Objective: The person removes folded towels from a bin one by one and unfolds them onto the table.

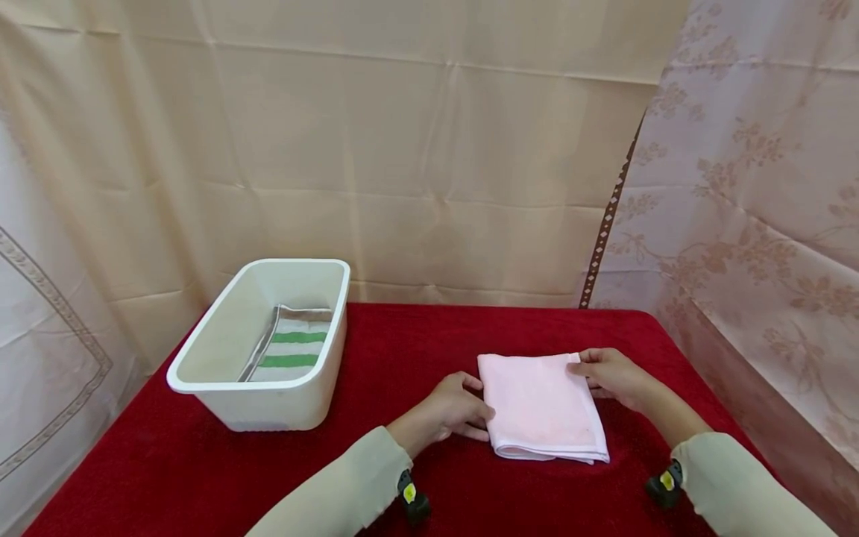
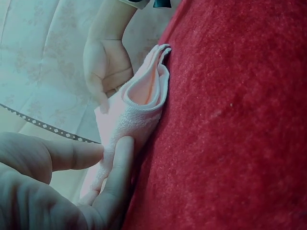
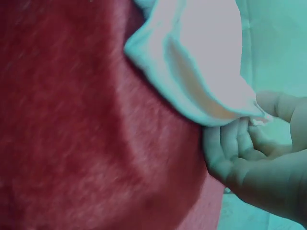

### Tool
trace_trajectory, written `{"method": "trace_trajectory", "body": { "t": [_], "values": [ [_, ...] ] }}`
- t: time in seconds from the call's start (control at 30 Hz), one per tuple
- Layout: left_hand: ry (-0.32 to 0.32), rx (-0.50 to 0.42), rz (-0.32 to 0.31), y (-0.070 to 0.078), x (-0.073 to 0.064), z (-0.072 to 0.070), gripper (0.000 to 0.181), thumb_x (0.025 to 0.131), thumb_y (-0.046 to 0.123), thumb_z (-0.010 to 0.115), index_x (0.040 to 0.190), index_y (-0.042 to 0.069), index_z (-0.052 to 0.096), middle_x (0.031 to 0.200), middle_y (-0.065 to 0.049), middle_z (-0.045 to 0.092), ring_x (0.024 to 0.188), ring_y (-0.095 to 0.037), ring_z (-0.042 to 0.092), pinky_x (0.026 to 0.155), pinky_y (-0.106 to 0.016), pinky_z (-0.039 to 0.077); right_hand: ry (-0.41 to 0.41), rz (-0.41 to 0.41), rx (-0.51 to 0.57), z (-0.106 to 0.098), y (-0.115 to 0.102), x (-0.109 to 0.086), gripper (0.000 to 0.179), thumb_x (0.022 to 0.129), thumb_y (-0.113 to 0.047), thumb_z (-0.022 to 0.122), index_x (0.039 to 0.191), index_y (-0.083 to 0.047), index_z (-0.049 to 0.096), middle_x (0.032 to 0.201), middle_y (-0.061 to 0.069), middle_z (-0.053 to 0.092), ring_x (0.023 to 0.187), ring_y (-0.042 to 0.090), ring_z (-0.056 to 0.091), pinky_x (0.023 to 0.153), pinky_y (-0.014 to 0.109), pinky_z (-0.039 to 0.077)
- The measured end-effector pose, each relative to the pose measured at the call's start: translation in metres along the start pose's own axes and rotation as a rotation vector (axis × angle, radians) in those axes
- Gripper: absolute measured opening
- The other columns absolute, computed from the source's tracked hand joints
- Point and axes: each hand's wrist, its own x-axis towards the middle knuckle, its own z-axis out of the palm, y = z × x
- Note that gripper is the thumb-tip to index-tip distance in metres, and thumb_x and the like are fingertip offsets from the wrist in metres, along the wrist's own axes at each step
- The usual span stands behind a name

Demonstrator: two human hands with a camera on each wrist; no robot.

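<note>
A folded pink towel [image 1: 540,406] with white edging lies on the red-covered table, its rounded fold and layered edges facing the near side. At its left edge, my left hand [image 1: 456,409] pinches the folded layers. The left wrist view shows two of its fingertips [image 2: 124,148] against the towel. My right hand [image 1: 617,379] grips the towel near its far right corner, thumb on top and other fingers underneath. In the right wrist view that edge of the towel [image 3: 211,62] is lifted a little off the cloth.
A white plastic tub [image 1: 268,406] stands on the table's left side, with a green, white and brown striped towel [image 1: 295,350] inside. Beige curtains [image 1: 403,149] hang behind the red table cover [image 1: 403,335], and a floral curtain [image 1: 758,186] hangs at the right.
</note>
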Motion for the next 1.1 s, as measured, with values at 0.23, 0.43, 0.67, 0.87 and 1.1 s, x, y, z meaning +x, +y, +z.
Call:
{"method": "trace_trajectory", "body": {
  "t": [0.23,0.43,0.67,0.87,1.1],
  "values": [
    [0.009,0.014,0.001,0.0,0.0,0.0,0.052,0.085,-0.01,0.074,0.129,-0.001,0.048,0.092,-0.021,0.064,0.074,-0.027,0.071,0.064,-0.043,0.063,-0.137,0.005,0.066,-0.004,0.004,-0.004,0.016,0.101,-0.016,0.063,0.104,-0.001,0.057,0.094,0.008,0.068,0.086,0.021,0.067,0.08,0.039,0.059],
    [0.013,0.015,0.002,-0.001,0.0,0.0,0.052,0.085,-0.01,0.074,0.129,-0.001,0.048,0.092,-0.02,0.065,0.074,-0.027,0.071,0.064,-0.043,0.062,-0.208,0.024,0.085,-0.009,0.003,-0.005,0.015,0.101,-0.018,0.063,0.105,-0.004,0.059,0.096,0.011,0.07,0.087,0.026,0.07,0.079,0.046,0.06],
    [0.009,0.009,0.009,-0.001,0.001,0.0,0.052,0.085,-0.01,0.074,0.129,-0.001,0.048,0.091,-0.02,0.065,0.073,-0.026,0.071,0.064,-0.042,0.063,-0.231,-0.001,0.123,-0.011,0.001,-0.005,0.012,0.1,-0.018,0.064,0.103,-0.007,0.059,0.095,0.01,0.071,0.087,0.025,0.07,0.078,0.044,0.06],
    [0.015,0.018,0.012,-0.001,0.002,0.002,0.051,0.085,-0.01,0.074,0.129,-0.001,0.048,0.091,-0.02,0.065,0.073,-0.026,0.071,0.064,-0.043,0.063,-0.208,0.004,0.11,-0.01,0.005,-0.005,0.014,0.101,-0.019,0.064,0.105,-0.006,0.059,0.094,0.009,0.071,0.086,0.024,0.07,0.078,0.044,0.06],
    [0.137,0.115,0.089,0.007,0.007,0.008,0.045,0.081,-0.011,0.072,0.121,-0.001,0.054,0.089,-0.013,0.064,0.067,-0.02,0.064,0.056,-0.037,0.061,-0.158,0.01,0.048,-0.008,0.009,-0.009,0.023,0.101,-0.018,0.064,0.112,0.001,0.058,0.092,0.008,0.071,0.085,0.023,0.068,0.078,0.044,0.06]
  ]
}}
